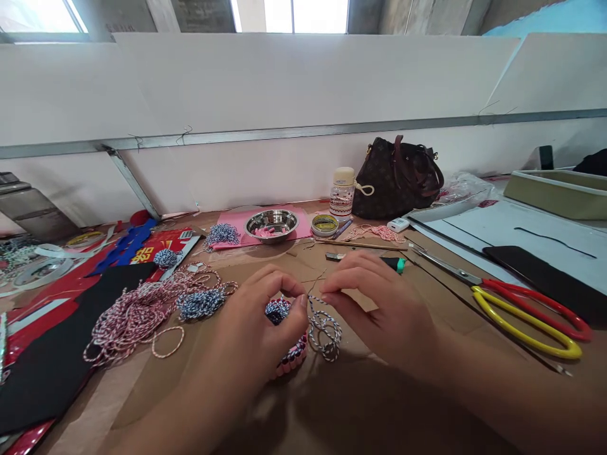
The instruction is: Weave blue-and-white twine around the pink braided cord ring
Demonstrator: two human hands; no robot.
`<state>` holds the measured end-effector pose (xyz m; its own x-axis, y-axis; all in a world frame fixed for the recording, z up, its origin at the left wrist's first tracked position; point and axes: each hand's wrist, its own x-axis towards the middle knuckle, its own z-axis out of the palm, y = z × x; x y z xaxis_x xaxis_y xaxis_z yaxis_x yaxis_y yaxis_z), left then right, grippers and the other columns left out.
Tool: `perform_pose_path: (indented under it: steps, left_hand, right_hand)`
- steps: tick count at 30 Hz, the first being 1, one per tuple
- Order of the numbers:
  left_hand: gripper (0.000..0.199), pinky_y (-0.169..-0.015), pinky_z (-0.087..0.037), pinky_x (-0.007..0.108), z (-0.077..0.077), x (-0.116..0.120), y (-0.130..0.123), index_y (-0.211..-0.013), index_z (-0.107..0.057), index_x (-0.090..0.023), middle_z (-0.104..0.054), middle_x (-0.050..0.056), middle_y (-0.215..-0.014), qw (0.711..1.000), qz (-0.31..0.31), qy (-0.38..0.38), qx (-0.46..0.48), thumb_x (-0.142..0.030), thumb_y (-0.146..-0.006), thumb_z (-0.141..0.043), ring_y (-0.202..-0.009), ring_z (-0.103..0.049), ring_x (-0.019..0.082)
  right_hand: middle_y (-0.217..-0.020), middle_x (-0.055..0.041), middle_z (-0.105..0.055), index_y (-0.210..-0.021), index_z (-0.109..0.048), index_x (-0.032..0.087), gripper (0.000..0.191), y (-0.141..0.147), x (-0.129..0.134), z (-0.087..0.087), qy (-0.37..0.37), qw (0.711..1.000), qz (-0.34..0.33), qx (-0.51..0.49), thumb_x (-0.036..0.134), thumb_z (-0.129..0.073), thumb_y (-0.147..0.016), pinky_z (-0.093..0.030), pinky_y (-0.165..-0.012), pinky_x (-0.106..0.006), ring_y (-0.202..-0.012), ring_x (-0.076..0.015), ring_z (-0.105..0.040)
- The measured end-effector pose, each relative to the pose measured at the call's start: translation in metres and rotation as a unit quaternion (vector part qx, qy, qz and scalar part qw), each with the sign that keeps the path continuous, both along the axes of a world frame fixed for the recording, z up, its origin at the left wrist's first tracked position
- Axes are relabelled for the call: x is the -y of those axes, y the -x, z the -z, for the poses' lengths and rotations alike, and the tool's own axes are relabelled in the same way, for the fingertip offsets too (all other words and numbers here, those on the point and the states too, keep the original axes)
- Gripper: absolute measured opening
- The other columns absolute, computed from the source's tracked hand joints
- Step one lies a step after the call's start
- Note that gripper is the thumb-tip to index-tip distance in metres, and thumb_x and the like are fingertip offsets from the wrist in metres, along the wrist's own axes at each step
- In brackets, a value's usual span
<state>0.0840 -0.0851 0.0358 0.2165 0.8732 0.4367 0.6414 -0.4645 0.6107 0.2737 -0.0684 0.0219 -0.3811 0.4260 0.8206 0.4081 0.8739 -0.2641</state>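
My left hand (265, 322) is closed round a small woven piece (291, 361) in pink, dark red and blue-white cord; its fingers hide much of the piece. To the right, my right hand (379, 303) pinches the blue-and-white cord (326, 332) between thumb and forefinger. That cord hangs in loose coils between the two hands, just above the brown work surface. The fingertips of the two hands are a short gap apart.
Pink-white cord (137, 313) and a blue-white bundle (202, 303) lie left. Behind are a steel bowl (272, 225), tape roll (325, 225), jar (342, 193) and handbag (398, 180). Red-and-yellow scissors (526, 316) and a black phone-like object (545, 278) lie right.
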Motion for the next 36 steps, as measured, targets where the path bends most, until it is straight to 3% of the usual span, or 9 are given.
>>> perform_pose_path:
  steps: [5, 11, 25, 36]
  left_hand:
    - [0.008, -0.081, -0.043, 0.034, 0.0091, 0.0020, -0.0001, -0.080, -0.061, -0.024, -0.065, -0.001, -0.086, 0.998, -0.007, -0.059, -0.020, -0.020, -0.084, -0.055, -0.089, -0.059, 0.019]
    - [0.009, -0.079, -0.042, 0.033, 0.0082, 0.0030, 0.0003, -0.079, -0.061, -0.024, -0.065, -0.001, -0.085, 0.998, -0.017, -0.058, -0.029, -0.020, -0.084, -0.054, -0.087, -0.059, 0.019]
    - [0.013, -0.072, -0.043, 0.028, 0.0104, 0.0017, -0.0042, -0.075, -0.063, -0.023, -0.065, -0.003, -0.079, 1.000, 0.005, -0.013, 0.017, -0.019, -0.084, -0.055, -0.078, -0.060, 0.015]
    - [0.006, -0.069, -0.053, 0.027, 0.0043, 0.0037, -0.0061, -0.079, -0.065, -0.025, -0.073, -0.002, -0.083, 0.990, 0.002, 0.086, 0.110, -0.029, -0.081, -0.062, -0.081, -0.068, 0.018]
  right_hand:
    - [-0.083, -0.0012, -0.070, -0.095, -0.064, 0.017, 0.006, 0.0033, -0.0007, 0.0054, 0.006, 1.000, -0.010, 0.028, 0.012, -0.062, -0.091, -0.047, -0.076, -0.031, -0.080, -0.0150, -0.059]
    - [-0.088, -0.0010, -0.072, -0.099, -0.065, 0.018, 0.009, 0.0039, 0.0004, 0.0065, -0.011, 0.998, 0.011, 0.055, 0.013, -0.063, -0.091, -0.046, -0.080, -0.034, -0.084, -0.0171, -0.059]
    - [-0.079, -0.0017, -0.067, -0.085, -0.060, 0.017, 0.010, 0.0066, -0.0008, 0.0070, -0.023, 0.997, 0.045, 0.060, 0.007, -0.059, -0.088, -0.046, -0.079, -0.032, -0.081, -0.0172, -0.058]
    - [-0.087, -0.0014, -0.067, -0.096, -0.061, 0.017, 0.010, 0.0028, 0.0019, 0.0060, 0.036, 0.999, 0.010, 0.029, 0.009, -0.057, -0.091, -0.046, -0.081, -0.029, -0.086, -0.0145, -0.058]
